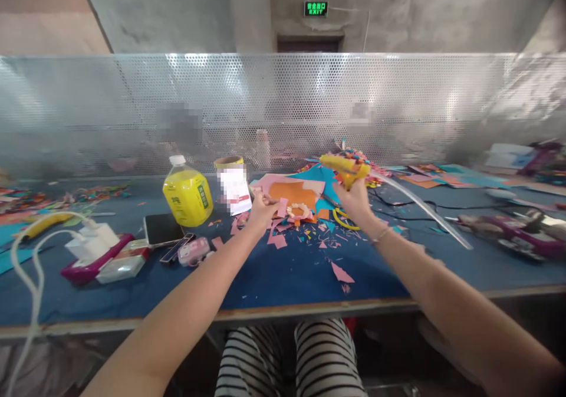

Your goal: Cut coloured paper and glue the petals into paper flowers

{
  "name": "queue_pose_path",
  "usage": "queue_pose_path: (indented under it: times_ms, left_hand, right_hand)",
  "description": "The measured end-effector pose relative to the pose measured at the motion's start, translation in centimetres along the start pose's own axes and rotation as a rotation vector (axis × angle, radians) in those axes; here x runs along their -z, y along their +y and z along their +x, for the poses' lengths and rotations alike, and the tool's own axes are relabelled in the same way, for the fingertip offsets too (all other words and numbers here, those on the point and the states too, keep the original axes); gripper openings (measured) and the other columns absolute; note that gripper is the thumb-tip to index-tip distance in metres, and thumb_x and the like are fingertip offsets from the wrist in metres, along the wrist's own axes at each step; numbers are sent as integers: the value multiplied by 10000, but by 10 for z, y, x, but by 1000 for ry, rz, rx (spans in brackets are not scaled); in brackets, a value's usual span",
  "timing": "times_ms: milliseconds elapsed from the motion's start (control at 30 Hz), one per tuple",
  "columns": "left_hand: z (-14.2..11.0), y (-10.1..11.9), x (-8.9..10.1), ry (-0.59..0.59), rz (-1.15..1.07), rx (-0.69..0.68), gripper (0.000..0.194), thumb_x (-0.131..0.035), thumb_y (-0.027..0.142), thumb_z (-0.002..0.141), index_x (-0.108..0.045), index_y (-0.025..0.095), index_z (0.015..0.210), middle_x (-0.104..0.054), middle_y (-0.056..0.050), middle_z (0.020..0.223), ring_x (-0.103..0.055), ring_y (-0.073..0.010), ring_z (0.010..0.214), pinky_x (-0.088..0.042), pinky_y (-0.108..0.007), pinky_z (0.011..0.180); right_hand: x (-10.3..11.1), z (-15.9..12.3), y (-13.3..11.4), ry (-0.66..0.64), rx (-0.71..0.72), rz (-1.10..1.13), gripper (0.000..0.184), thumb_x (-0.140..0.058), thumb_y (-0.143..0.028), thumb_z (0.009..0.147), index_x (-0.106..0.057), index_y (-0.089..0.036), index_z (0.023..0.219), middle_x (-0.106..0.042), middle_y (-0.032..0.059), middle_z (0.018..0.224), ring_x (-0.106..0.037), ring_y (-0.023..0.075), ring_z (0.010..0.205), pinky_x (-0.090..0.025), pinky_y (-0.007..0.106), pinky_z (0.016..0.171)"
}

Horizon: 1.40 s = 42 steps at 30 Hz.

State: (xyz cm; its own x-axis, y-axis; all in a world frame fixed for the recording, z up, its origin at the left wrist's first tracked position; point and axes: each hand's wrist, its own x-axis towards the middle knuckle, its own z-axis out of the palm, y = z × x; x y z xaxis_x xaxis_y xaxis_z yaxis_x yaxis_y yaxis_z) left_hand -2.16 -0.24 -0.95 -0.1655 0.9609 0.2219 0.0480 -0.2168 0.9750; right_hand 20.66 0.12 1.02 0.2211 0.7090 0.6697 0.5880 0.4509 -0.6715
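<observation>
My right hand is wrapped round a yellow hot glue gun, its nozzle toward the left. A long clear glue stick sticks out of the gun's back end. My left hand is closed in a pinch, with a small pink paper piece at its fingertips. Just right of that piece lies a ring of pale curled paper. Behind it are an orange paper sheet and a blue paper sheet. Yellow-handled scissors lie below my right hand.
Paper scraps litter the blue tabletop. Toward the left are a yellow bottle, a tape roll, a phone and a power strip with white cables. A perforated metal screen closes off the back.
</observation>
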Motion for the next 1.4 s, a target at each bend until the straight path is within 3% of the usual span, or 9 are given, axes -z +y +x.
queue_pose_path:
  times_ms: [167,333,567,833,1400]
  left_hand:
    - [0,-2,-3,-46,85,25,442,-676,139,551,-310,205,790,-563,57,594,-521,-86,477,-382,-210,498]
    - [-2,-3,-6,-77,137,61,471,-700,94,530,-347,192,825,-571,47,554,-556,-114,518,-398,-233,555]
    - [0,-6,-5,-81,178,73,452,-689,87,543,-370,190,845,-578,60,516,-539,-115,472,-379,-235,534]
    - [-6,-3,-4,-94,232,23,464,-738,194,541,-380,196,836,-607,45,550,-541,-107,484,-369,-215,510]
    - [3,-9,-2,-133,336,-16,429,-726,194,559,-401,196,839,-606,29,587,-609,-165,595,-433,-266,599]
  right_hand:
    - [-15,-27,11,-112,-114,-196,390,-535,-515,677,-554,-154,824,-554,27,654,-506,161,591,-379,266,533]
    - [-17,-32,11,-253,-75,-434,320,-510,-416,712,-562,-137,861,-605,64,729,-562,187,680,-379,258,563]
    - [-23,-34,10,-385,-83,-540,291,-494,-361,709,-562,-126,867,-628,82,772,-586,191,714,-383,250,582]
    - [-26,-34,15,-422,-67,-559,278,-504,-331,692,-552,-132,879,-635,83,803,-590,185,715,-376,239,566]
    - [-22,-29,15,-444,-96,-575,293,-514,-308,709,-554,-120,930,-639,91,857,-597,194,789,-384,230,582]
